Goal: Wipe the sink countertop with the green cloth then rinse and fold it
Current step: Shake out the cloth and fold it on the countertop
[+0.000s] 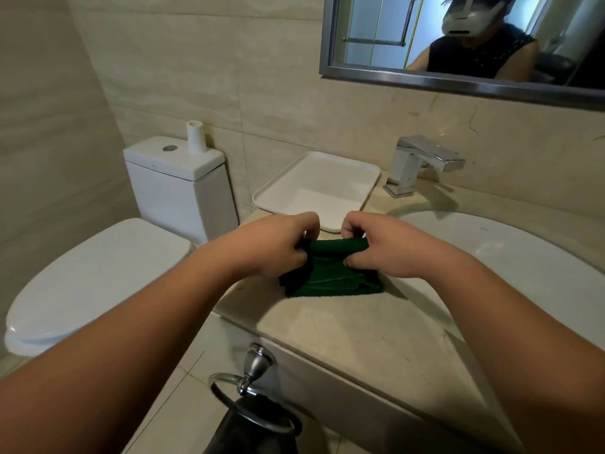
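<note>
The green cloth (334,278) lies bunched on the beige countertop (353,335), left of the white sink basin (510,257). My left hand (275,247) pinches the cloth's upper left edge. My right hand (386,247) pinches its upper right edge, and the far edge is lifted into a roll between the two hands. The cloth's lower part rests flat on the counter. Both forearms reach in from the bottom of the view.
A white tray (316,188) sits on the counter just behind my hands. A chrome faucet (419,165) stands at the back of the basin. A toilet (98,276) is at the left, a towel ring (255,404) hangs below the counter edge, and a mirror (458,40) is on the wall.
</note>
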`<action>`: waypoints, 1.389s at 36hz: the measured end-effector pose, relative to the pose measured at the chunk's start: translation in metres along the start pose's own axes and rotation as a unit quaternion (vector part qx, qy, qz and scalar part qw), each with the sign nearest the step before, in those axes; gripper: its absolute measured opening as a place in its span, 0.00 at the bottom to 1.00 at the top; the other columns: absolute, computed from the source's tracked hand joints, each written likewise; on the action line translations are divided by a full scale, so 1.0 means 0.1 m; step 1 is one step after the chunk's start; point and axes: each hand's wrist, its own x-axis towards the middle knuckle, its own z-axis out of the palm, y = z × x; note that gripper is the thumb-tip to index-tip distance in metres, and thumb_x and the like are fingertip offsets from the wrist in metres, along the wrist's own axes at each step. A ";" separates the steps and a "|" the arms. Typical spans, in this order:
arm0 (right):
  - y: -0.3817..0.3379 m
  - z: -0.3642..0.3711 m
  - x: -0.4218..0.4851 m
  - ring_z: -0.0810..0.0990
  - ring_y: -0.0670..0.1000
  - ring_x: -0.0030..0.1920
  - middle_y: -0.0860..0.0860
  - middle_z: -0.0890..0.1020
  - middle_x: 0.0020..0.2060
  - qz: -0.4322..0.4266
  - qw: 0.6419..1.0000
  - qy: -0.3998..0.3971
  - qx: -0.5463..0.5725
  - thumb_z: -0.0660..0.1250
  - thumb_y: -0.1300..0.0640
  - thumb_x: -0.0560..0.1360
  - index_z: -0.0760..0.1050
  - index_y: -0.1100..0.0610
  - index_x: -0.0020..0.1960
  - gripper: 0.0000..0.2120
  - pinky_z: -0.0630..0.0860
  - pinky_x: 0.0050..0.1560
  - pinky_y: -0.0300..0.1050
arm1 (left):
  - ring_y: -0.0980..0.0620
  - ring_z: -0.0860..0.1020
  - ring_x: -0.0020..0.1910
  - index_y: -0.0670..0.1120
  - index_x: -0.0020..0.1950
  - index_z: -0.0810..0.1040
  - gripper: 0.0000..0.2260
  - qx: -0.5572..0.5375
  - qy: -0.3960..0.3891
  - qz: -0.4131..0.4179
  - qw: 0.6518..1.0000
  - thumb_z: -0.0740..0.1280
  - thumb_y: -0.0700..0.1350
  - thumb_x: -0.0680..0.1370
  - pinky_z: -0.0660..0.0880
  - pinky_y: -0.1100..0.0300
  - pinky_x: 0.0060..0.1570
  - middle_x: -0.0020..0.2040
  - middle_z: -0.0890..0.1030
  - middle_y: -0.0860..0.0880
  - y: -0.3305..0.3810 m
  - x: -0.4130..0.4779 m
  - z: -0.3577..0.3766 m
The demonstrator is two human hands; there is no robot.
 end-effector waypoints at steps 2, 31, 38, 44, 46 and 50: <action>0.06 -0.01 0.01 0.82 0.51 0.43 0.49 0.82 0.49 0.016 0.999 0.004 0.027 0.76 0.56 0.74 0.77 0.48 0.51 0.10 0.77 0.40 0.45 | 0.50 0.82 0.47 0.55 0.57 0.73 0.10 -0.081 0.005 -0.020 0.997 0.68 0.42 0.80 0.80 0.53 0.46 0.50 0.82 0.54 -0.06 0.03 0.00; 0.29 -0.02 1.41 0.82 0.50 0.44 0.49 0.83 0.47 0.105 0.987 0.119 0.005 0.71 0.54 0.78 0.80 0.51 0.57 0.08 0.73 0.35 0.43 | 0.44 0.79 0.54 0.50 0.64 0.80 0.13 -0.016 0.129 -0.044 0.991 0.66 0.39 0.82 0.75 0.54 0.53 0.58 0.81 0.45 -0.83 1.62 -0.04; 0.40 0.07 1.44 0.80 0.54 0.50 0.52 0.84 0.55 0.081 0.984 0.134 -0.084 0.70 0.51 0.80 0.76 0.50 0.66 0.15 0.78 0.46 0.49 | 0.45 0.77 0.52 0.53 0.66 0.78 0.11 0.038 0.125 -0.019 0.991 0.65 0.44 0.84 0.78 0.50 0.55 0.59 0.74 0.46 -0.90 1.60 -0.02; 0.39 0.13 1.39 0.72 0.58 0.67 0.55 0.76 0.65 0.062 0.974 0.136 -0.169 0.64 0.47 0.83 0.72 0.47 0.75 0.21 0.73 0.66 0.55 | 0.41 0.72 0.71 0.50 0.74 0.78 0.17 0.132 0.141 0.004 0.981 0.63 0.47 0.85 0.71 0.45 0.70 0.75 0.72 0.42 -0.81 1.55 0.01; 0.39 0.14 1.37 0.72 0.59 0.66 0.54 0.77 0.66 0.051 0.971 0.138 -0.186 0.61 0.45 0.83 0.74 0.48 0.74 0.21 0.72 0.68 0.57 | 0.41 0.68 0.76 0.46 0.77 0.74 0.19 0.141 0.111 0.012 0.984 0.57 0.48 0.87 0.65 0.46 0.74 0.79 0.69 0.41 -0.71 1.53 0.02; 0.42 0.22 1.35 0.76 0.57 0.61 0.53 0.82 0.60 0.040 0.975 0.089 -0.200 0.54 0.42 0.84 0.77 0.51 0.67 0.21 0.74 0.62 0.56 | 0.42 0.67 0.73 0.44 0.80 0.65 0.22 0.133 0.005 -0.004 0.991 0.51 0.51 0.89 0.64 0.46 0.73 0.76 0.69 0.40 -0.63 1.45 0.11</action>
